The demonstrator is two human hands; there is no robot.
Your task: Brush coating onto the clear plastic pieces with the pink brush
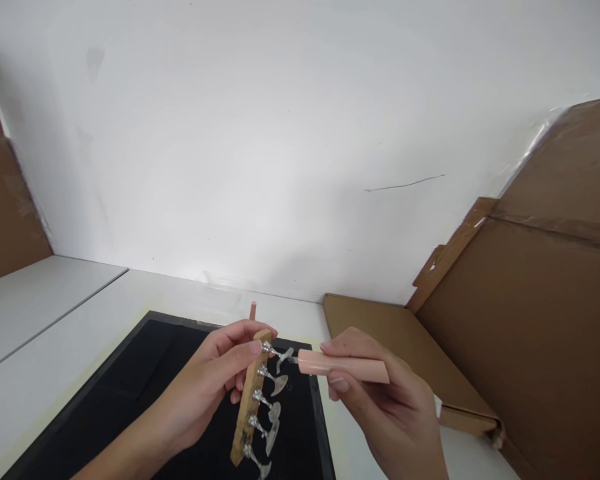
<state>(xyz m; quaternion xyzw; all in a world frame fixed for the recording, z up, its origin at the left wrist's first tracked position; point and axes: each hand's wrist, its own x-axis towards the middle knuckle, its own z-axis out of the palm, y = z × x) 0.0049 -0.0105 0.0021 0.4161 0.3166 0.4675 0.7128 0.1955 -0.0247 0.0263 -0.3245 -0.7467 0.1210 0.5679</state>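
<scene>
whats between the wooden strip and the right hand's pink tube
Going from the wooden strip, the head view shows the topmost silver stem and its translucent tip, then a small piece on the end of the pink tube; contact is unclear.

Head view, single | taken from the wearer's head, facing forward and down | near range: left hand [207,377] and right hand [393,397] in the foreground | worktop [103,327] seen obliquely, its far edge meeting the white wall [260,147] that fills the upper field
</scene>
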